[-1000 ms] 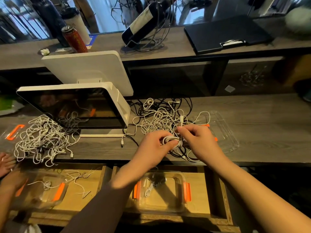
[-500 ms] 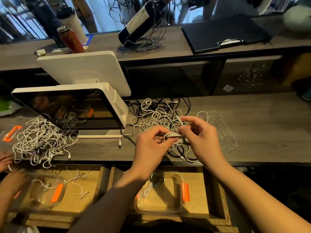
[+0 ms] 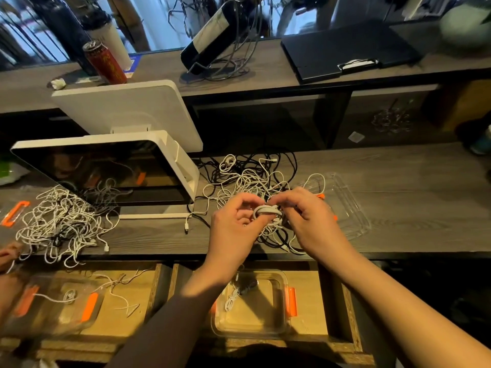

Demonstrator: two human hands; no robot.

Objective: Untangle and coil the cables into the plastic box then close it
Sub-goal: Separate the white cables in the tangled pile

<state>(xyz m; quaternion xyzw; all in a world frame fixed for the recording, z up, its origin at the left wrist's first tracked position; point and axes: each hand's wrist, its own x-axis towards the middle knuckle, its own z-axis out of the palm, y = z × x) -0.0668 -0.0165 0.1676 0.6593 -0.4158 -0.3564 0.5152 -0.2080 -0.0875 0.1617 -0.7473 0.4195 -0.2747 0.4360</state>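
Note:
A small coil of white cable (image 3: 267,210) sits between my two hands above the counter. My left hand (image 3: 233,229) grips the coil from the left, and my right hand (image 3: 305,221) pinches its right side. Behind them lies a tangle of white and black cables (image 3: 252,179). The clear plastic box (image 3: 252,306) with orange clips stands in the open drawer below my hands, holding a white cable and a dark one. Its clear lid (image 3: 345,205) lies on the counter to the right, partly behind my right hand.
A white point-of-sale screen (image 3: 114,168) stands left of the tangle. A second pile of white cables (image 3: 61,221) lies at far left, where another person's hands (image 3: 8,261) work over another clear box (image 3: 53,306). A can (image 3: 105,62) and a black folder (image 3: 345,49) are on the upper shelf.
Both my hands lifted slightly away from the counter edge with the coil, and my fingers shifted round it. The other person's box moved a little at lower left.

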